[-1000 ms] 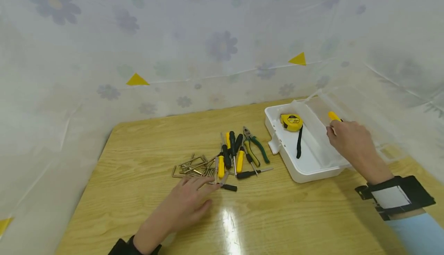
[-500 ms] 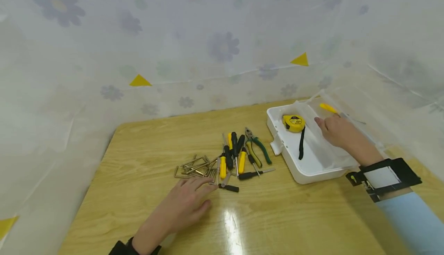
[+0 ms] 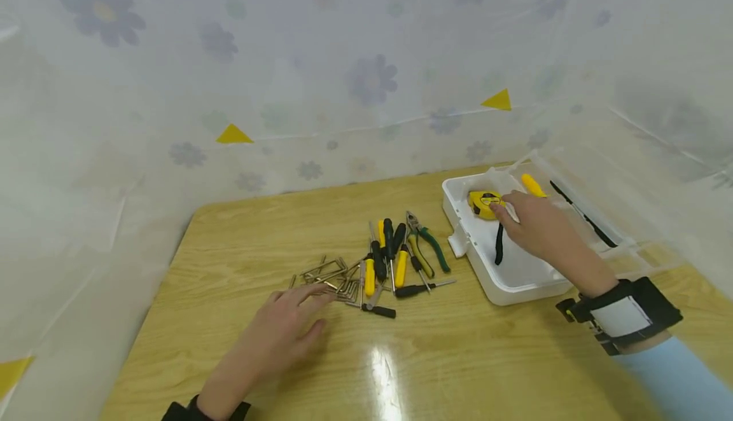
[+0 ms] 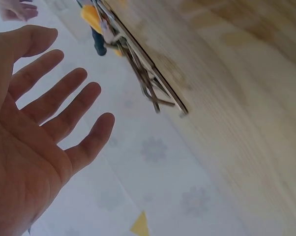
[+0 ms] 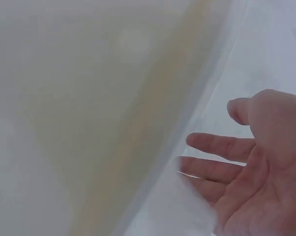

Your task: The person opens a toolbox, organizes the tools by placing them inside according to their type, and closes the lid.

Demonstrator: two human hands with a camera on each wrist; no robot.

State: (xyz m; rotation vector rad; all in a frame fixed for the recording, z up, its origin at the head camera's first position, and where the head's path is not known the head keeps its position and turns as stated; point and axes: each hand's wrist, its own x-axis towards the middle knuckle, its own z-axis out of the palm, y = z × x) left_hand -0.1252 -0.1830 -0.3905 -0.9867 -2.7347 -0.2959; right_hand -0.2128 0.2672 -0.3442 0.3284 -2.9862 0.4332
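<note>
My right hand (image 3: 535, 227) is over the white plastic box (image 3: 504, 297), its thumb and fingertips by the yellow tape measure (image 3: 483, 205). In the right wrist view its fingers are loosely spread, with nothing between them. Behind it lies a yellow-handled tool (image 3: 534, 184), partly hidden by the hand, in the box's translucent lid (image 3: 644, 243). A thin black-ended tool (image 3: 584, 215) rests in that lid too. Relaxed and palm down, my left hand (image 3: 277, 329) hovers just in front of several brass-coloured hex keys (image 3: 329, 273); the left wrist view shows its palm holding nothing.
On the wooden table (image 3: 229, 249), several yellow- and black-handled screwdrivers (image 3: 378, 262) lie in a heap beside the hex keys. Green-and-yellow pliers (image 3: 428, 246) lie between the heap and the box. A sheet with flower prints (image 3: 309, 90) hangs behind the table.
My right hand has let go of the yellow-handled tool in the lid and moved left towards the tape measure. My left hand has drawn back slightly, to the left, from the hex keys.
</note>
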